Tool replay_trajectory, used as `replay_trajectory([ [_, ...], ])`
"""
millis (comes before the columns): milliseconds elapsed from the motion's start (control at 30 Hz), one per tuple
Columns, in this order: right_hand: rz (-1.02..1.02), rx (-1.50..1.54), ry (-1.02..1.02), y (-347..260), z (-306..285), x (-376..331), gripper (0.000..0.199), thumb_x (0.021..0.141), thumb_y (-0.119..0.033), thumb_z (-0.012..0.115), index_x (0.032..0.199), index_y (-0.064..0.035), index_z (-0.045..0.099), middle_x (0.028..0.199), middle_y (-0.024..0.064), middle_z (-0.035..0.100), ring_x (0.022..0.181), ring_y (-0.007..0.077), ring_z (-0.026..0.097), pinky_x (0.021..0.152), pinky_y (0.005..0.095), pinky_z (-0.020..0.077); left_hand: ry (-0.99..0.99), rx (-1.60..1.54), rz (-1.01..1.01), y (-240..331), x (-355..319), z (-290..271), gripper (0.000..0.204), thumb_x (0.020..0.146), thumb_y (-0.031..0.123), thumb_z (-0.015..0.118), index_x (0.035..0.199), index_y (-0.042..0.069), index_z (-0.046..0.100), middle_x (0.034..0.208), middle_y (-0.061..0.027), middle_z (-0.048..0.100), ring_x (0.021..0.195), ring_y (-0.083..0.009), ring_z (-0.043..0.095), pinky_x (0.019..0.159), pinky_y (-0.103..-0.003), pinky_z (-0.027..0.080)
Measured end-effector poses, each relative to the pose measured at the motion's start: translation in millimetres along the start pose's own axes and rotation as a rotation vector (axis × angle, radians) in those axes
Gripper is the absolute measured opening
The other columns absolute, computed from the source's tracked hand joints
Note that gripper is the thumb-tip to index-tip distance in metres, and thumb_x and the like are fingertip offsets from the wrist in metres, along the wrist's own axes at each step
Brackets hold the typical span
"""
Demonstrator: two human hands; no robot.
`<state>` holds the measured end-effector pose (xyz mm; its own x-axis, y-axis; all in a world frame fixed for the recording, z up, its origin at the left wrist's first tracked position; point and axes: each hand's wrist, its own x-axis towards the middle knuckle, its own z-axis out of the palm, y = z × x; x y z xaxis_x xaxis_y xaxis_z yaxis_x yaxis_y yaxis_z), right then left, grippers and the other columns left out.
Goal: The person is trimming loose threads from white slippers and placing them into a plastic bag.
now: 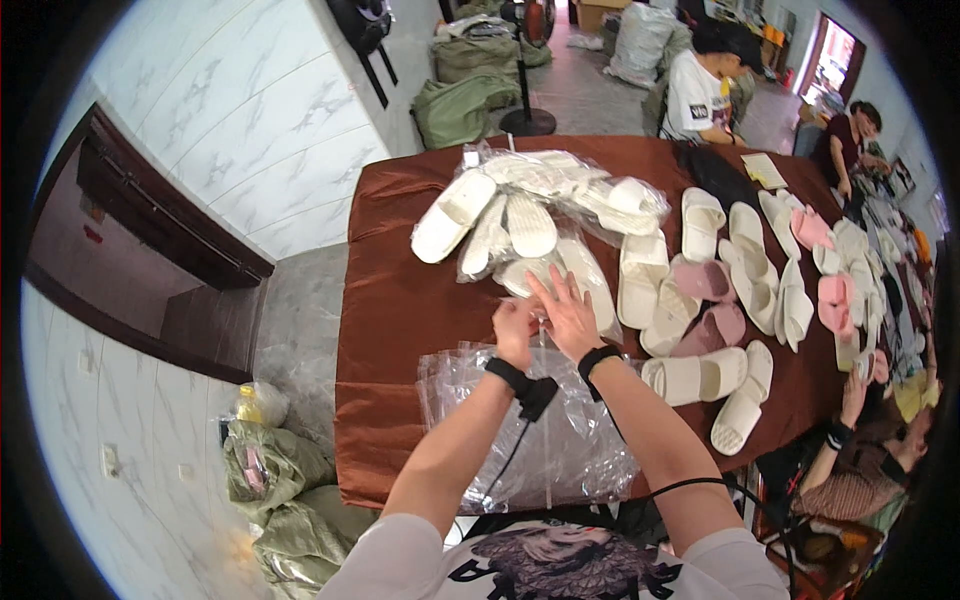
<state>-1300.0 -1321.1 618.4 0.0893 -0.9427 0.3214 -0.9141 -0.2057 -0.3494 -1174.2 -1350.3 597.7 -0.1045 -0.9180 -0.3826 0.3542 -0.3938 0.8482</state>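
Left hand (513,330) curls its fingers at the far edge of the clear bag stack (555,440); whether they clamp anything, I cannot tell. Right hand (570,318), fingers spread apart, overlies bagged white slippers (598,290) just beyond that stack. Light pressure, keeping soles aligned, would probably serve best. Lettering on the wearer's shirt (570,565), nearer than the stack, shows partly; print on a co-worker's sleeve (697,111), well beyond it, is too small to read.

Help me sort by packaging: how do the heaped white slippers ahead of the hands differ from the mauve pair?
The heaped slippers are white; the mauve pair is dusky pink. Clear plastic surrounds the heaped slippers, while the mauve pair looks bare. Both lie on brown cloth.
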Motion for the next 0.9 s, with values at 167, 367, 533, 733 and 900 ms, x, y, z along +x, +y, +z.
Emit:
replay_trajectory([
  [167,0.190,0.200,0.154,31,-3,33,0.032,0.086,-0.007,0.052,0.114,-0.0182,0.062,0.105,0.0135,0.066,0.093,0.0345,0.063,0.079,0.0427,0.0503,-0.146,0.054,0.109,15,-39,-10,0.022,0.095,0.024,0.059,0.109,0.007,0.059,0.106,-0.0059,0.066,0.099,-0.0157,0.062,0.085,-0.032,0.049],
  [367,0.567,1.043,0.343,56,-103,24,0.024,0.092,-0.019,0.060,0.113,-0.0067,0.062,0.092,0.0080,0.068,0.075,0.0157,0.064,0.061,0.0307,0.0533,-0.089,0.116,0.080,27,-78,-77,0.017,0.096,0.017,0.055,0.108,0.007,0.059,0.109,-0.0071,0.065,0.103,-0.0172,0.060,0.092,-0.033,0.047],
  [533,0.702,1.448,0.247,33,-164,-53,0.028,0.095,-0.023,0.055,0.116,-0.0045,0.057,0.101,0.0034,0.062,0.092,0.0154,0.062,0.070,0.0280,0.0536,-0.105,0.172,0.145,34,-111,-87,0.045,0.097,0.028,0.055,0.136,0.010,0.042,0.135,-0.0062,0.047,0.121,-0.0176,0.048,0.100,-0.037,0.038],
  [733,0.860,1.645,0.109,5,-125,-166,0.031,0.096,-0.026,0.051,0.122,-0.0109,0.055,0.114,0.0011,0.062,0.100,0.0142,0.060,0.081,0.0312,0.0489,-0.352,-0.234,-0.028,30,-170,-112,0.055,0.099,0.044,0.047,0.134,0.003,0.044,0.124,-0.0120,0.055,0.109,-0.0209,0.055,0.093,-0.038,0.043],
  [900,0.880,1.832,0.042,0,-66,-239,0.032,0.096,-0.025,0.054,0.124,-0.0110,0.052,0.114,0.0037,0.062,0.098,0.0176,0.061,0.076,0.0353,0.0522,-0.059,-0.094,0.040,18,-222,-150,0.049,0.101,0.041,0.043,0.123,-0.001,0.054,0.107,-0.0110,0.062,0.101,-0.0194,0.059,0.088,-0.034,0.048],
])
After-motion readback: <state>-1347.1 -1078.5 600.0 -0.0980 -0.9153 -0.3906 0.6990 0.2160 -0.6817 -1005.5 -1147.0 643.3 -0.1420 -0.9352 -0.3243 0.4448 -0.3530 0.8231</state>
